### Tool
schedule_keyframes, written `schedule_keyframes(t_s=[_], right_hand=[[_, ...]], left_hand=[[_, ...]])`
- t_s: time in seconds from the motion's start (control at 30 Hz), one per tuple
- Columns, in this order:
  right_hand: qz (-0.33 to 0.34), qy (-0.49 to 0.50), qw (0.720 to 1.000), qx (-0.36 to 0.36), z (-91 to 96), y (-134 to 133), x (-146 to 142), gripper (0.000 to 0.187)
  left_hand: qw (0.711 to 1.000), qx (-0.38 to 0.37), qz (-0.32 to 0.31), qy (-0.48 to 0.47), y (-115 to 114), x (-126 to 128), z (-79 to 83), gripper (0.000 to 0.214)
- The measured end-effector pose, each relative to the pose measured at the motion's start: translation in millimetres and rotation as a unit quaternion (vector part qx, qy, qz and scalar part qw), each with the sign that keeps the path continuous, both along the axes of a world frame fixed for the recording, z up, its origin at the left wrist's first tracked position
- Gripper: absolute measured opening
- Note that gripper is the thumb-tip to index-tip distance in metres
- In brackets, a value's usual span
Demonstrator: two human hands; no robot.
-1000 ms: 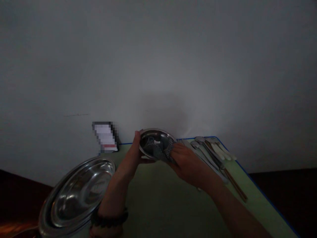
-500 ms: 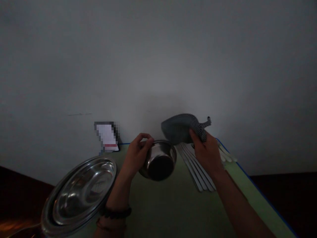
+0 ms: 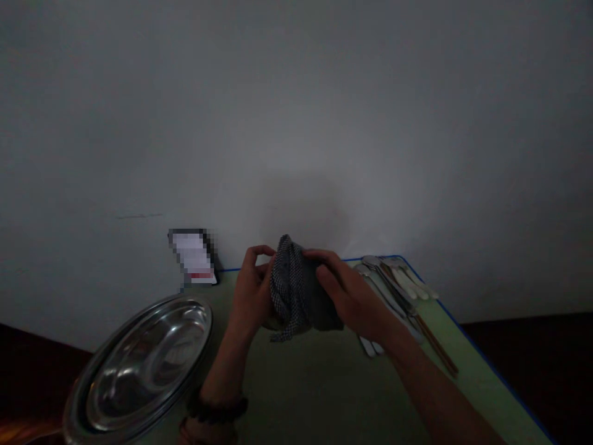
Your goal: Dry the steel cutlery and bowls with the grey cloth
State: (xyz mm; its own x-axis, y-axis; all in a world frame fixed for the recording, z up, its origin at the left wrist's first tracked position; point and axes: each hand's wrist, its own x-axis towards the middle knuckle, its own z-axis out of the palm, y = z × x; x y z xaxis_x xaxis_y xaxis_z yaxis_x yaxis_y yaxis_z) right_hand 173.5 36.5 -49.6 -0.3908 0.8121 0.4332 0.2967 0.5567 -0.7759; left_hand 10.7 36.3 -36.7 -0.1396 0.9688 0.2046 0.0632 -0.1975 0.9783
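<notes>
My left hand (image 3: 250,287) grips the small metal bowl (image 3: 270,322) by its left side. A grey cloth (image 3: 290,284) with a black-and-white checked side lies bunched over the bowl, hiding most of it. Pressing the cloth from the right is my right hand (image 3: 349,293), its fingers bent over the fabric. Both hands are close together above the green table (image 3: 296,395). How far the cloth reaches round the bowl's far side cannot be seen.
Large shiny metal dishes (image 3: 155,361) sit nested at the left. A phone (image 3: 194,256) leans against the wall (image 3: 296,123). To the right lie several spoons and forks (image 3: 386,296), chopsticks (image 3: 438,346) and white-handled cutlery (image 3: 410,284).
My right hand has brought the cloth leftward and down onto the bowl, covering its base. More cutlery and the chopsticks now show at the right.
</notes>
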Motion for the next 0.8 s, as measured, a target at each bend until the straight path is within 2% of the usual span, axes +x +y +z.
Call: schedule_keyframes(t_s=[0.07,0.13,0.2,0.3,0.37,0.47,0.53,0.6,0.7,0.8], right_hand=[[-0.055,0.008,0.998,-0.002,-2.7,1,-5,0.036],[-0.081,0.01,0.997,-0.001,-6.3,3,-10,0.03],[-0.086,0.029,0.996,-0.014,-9.0,6,-11,0.024],[-0.062,0.059,0.994,-0.063,-10.6,14,-4,0.029],[-0.046,0.088,0.99,-0.102,-11.7,20,3,0.031],[-0.04,0.133,0.981,-0.137,-15.1,28,12,0.034],[-0.043,0.123,0.982,-0.133,-17.1,30,14,0.036],[-0.045,0.097,0.987,-0.116,-16.9,28,13,0.035],[-0.048,0.094,0.99,-0.091,-11.9,20,7,0.032],[-0.054,0.096,0.992,-0.054,-5.0,9,-1,0.029]], left_hand=[[1.0,0.0,-0.023,-0.015,-2,3,1.4,0.036],[0.999,0.002,-0.043,-0.027,-5,7,2.3,0.043],[0.998,0.007,-0.053,-0.032,-7,10,2.3,0.045],[0.998,0.022,-0.044,-0.037,-8,13,1.4,0.039],[0.998,0.034,-0.018,-0.042,-7,11,1.1,0.035],[0.993,0.069,0.058,-0.073,-6,5,2.7,0.03],[0.985,0.093,0.107,-0.094,-4,-1,4.9,0.026],[0.983,0.1,0.129,-0.088,-3,-5,7.2,0.024],[0.99,0.074,0.106,-0.055,-4,-5,9.6,0.023],[0.999,0.033,0.026,-0.002,-8,-1,10.0,0.022]])
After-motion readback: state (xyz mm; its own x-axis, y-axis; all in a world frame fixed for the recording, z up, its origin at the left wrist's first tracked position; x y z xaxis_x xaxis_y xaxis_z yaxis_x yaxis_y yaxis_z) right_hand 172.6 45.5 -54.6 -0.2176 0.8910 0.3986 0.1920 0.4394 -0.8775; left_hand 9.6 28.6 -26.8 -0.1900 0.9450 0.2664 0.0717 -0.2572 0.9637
